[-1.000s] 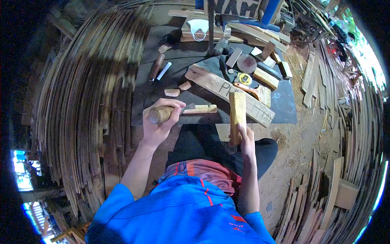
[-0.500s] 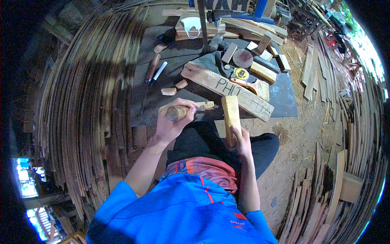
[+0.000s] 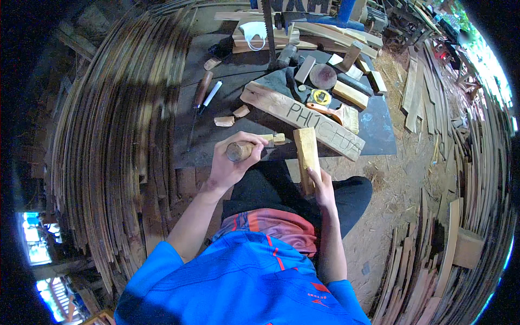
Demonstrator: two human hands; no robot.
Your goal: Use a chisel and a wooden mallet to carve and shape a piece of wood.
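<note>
My left hand (image 3: 223, 165) is closed around the round wooden handle (image 3: 239, 151) of a chisel, whose blade is mostly hidden by the fingers. Just beyond those fingers lies a small notched piece of pale wood (image 3: 279, 138); whether the blade touches it I cannot tell. In my right hand (image 3: 324, 189), gripped by its lower end, is a long yellowish wooden block (image 3: 306, 151), tilted slightly left. Behind both hands a thick plank (image 3: 281, 106) with dark handwriting lies slantwise on the dark work surface (image 3: 238, 62).
Wood chips (image 3: 224, 121), a brown-handled tool (image 3: 203, 89) and a white marker (image 3: 213, 93) lie at left. A yellow tape measure (image 3: 320, 97), a paintbrush (image 3: 346, 116) and wood blocks (image 3: 351, 95) sit beyond the plank. An upright saw blade (image 3: 269, 32) rises behind. Stacked boards (image 3: 116, 119) flank the surface.
My left hand and the chisel handle have shifted very slightly right. The block in my right hand has moved a touch left. Both grips look the same.
</note>
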